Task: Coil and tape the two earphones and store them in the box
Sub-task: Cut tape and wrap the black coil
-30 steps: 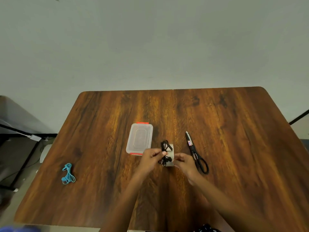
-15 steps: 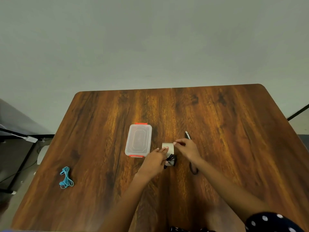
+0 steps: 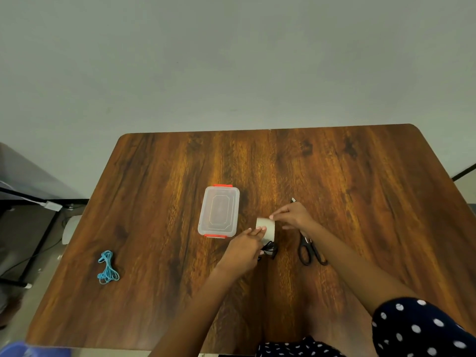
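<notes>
A: Largest first?
B: Wooden table, dark grain, rounded corners, pale wall behind it.

A: Next?
B: Clear plastic box near the table's middle, lid on, red-orange clips at its far and near ends. No label or writing readable on it.

A: The person?
B: Both forearms reach in from the near edge; a dark polka-dot sleeve on the right arm. Left hand has its fingertips pressed on the near edge of the tape roll and covers part of the black earphone, a coiled bundle on the table just beside the roll's near side. Whether that hand also grips the coil, cannot tell. Right hand pinches the tape's end at the roll's far corner.

A: Smaller items?
B: Black-handled scissors right of the roll, partly under the right wrist, tip poking out beyond the hand. Any marking hidden. Blue earphone, loosely coiled, well apart at the left edge.
</notes>
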